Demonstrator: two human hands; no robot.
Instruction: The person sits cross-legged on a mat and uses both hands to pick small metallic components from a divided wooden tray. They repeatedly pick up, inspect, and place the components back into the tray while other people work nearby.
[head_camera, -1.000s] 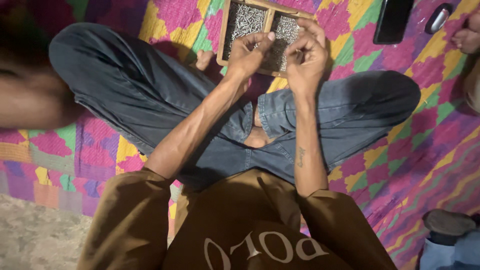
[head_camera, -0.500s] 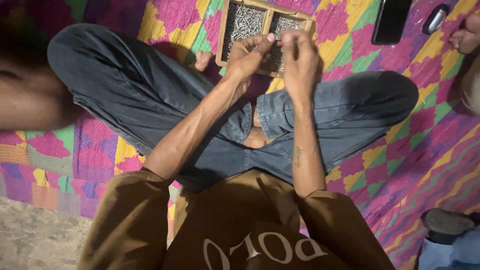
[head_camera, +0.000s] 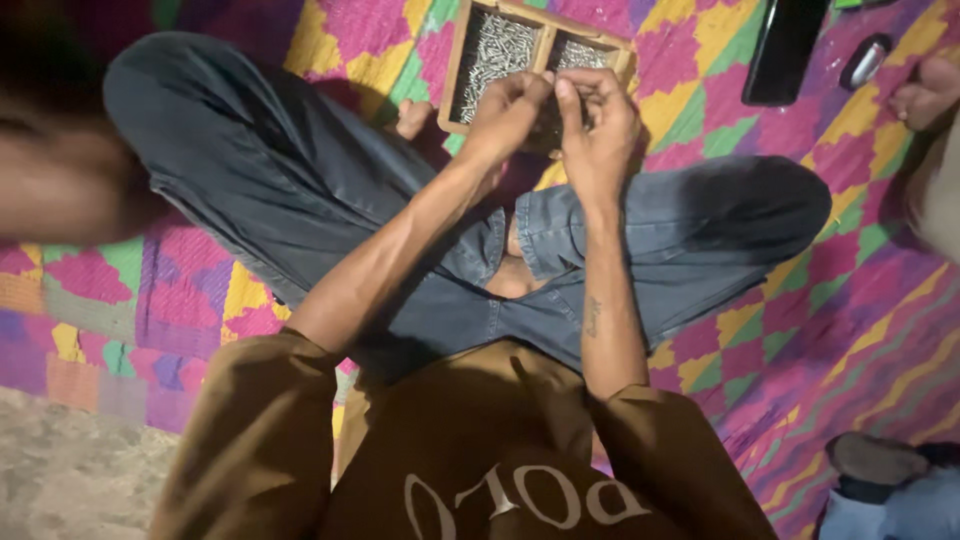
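Directly above the wooden tray (head_camera: 452, 75), both of the person's hands meet, fingertips almost touching. That tray has 2 compartments in view, each filled with small silvery metal pieces (head_camera: 492, 55), and it lies on the patterned mat (head_camera: 350, 45) just beyond the person's crossed legs in dark jeans (head_camera: 260, 170).

The left hand (head_camera: 508, 108) hangs over the tray's middle divider, its fingers curled in toward the thumb in a pinch. Something tiny may sit in that pinch, but it is too small and dim to tell.

The right hand (head_camera: 598, 125) is over the tray's right compartment, its fingers bunched together and pointing toward the left hand; whether they grip anything cannot be told.

To the right of the tray, on the mat, lies a dark phone (head_camera: 785, 50), and just beyond it a small dark oval object (head_camera: 864, 62). Further right of the tray, another person's hand (head_camera: 925, 92) rests at the picture's edge. Far left of the tray, a blurred arm (head_camera: 60, 190) crosses the view.
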